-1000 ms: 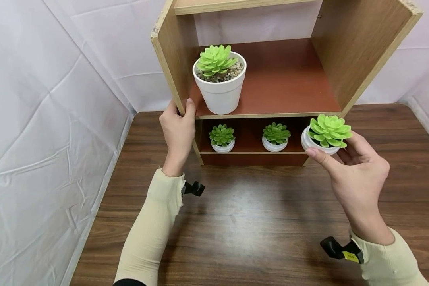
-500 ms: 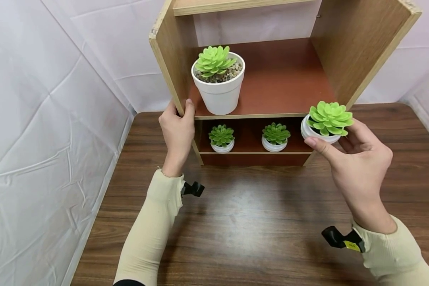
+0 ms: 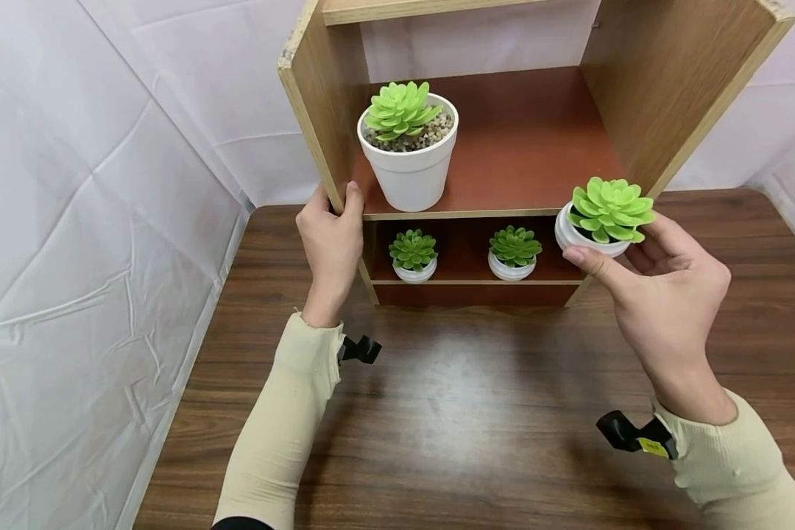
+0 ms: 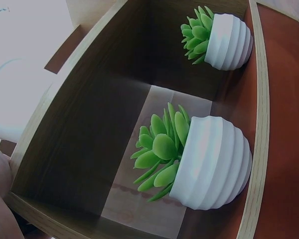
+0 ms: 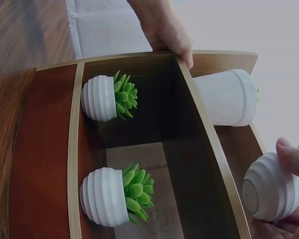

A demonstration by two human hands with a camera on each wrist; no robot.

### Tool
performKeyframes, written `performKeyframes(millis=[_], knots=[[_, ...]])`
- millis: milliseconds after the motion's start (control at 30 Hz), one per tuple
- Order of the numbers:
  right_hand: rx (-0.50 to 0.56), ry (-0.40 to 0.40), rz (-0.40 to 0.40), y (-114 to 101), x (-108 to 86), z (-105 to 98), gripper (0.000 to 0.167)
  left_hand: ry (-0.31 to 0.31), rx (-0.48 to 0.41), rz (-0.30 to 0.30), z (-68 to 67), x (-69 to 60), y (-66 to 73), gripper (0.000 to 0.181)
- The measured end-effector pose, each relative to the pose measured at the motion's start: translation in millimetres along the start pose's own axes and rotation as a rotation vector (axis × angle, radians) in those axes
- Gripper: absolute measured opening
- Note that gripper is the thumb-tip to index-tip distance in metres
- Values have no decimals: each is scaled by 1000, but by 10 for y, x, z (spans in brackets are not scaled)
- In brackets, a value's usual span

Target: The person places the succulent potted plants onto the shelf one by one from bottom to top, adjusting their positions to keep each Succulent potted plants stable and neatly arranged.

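My left hand (image 3: 333,239) grips the front edge of the left side panel of a wooden shelf unit (image 3: 497,215), thumb on the inner side. My right hand (image 3: 676,309) pinches a small succulent in a ribbed white pot (image 3: 589,239) between thumb and fingers, held in the air before the right side panel. In the right wrist view the pot's round base (image 5: 250,196) shows, tilted toward the camera. Two similar small succulents stand on the lower shelf, a left one (image 3: 414,258) and a right one (image 3: 513,254). A larger potted succulent (image 3: 412,177) stands at the left of the middle shelf.
The unit stands on a dark wood-grain table (image 3: 450,412). White cloth (image 3: 93,258) hangs along the left and behind. An upper board (image 3: 424,9) crosses the top of the unit. Both wrists carry black camera mounts.
My right hand has risen with the small succulent, from the lower shelf's level to about the middle shelf's front edge. The left hand keeps its grip on the panel.
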State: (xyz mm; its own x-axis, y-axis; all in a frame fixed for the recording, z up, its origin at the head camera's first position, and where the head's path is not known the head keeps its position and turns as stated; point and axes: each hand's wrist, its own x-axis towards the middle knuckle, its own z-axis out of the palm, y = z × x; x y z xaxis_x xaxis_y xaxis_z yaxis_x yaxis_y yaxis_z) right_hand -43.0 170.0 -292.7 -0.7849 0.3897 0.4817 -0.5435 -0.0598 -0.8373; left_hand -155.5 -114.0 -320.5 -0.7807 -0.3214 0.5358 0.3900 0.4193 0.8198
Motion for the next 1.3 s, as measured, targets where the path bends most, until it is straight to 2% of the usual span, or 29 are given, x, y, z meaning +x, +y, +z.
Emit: performKeyframes(millis=[133,600,800,1033,1167,1267,1300], knots=[[8,5,1,-36,17,40,53,-5,1,-10,-2,3,-2,28],[-84,-7,1,-58,114,116,53,-4,-3,-12,-3,9,-3,26],[-33,-11,24,-50,162,158,53,-1,-9,-13,-7,8,11,26],[-13,-3,-9,-23,193,183,52,-14,-15,-33,-9,0,13,24],[-102,-47,-98,-32,204,202,50,-16,-15,-24,-14,-5,20,24],[-161,-46,-107,-38,221,219,49,-14,-14,-10,-16,-9,17,24],[-173,-31,-88,-39,229,227,49,-14,-16,-9,-16,-9,16,24]])
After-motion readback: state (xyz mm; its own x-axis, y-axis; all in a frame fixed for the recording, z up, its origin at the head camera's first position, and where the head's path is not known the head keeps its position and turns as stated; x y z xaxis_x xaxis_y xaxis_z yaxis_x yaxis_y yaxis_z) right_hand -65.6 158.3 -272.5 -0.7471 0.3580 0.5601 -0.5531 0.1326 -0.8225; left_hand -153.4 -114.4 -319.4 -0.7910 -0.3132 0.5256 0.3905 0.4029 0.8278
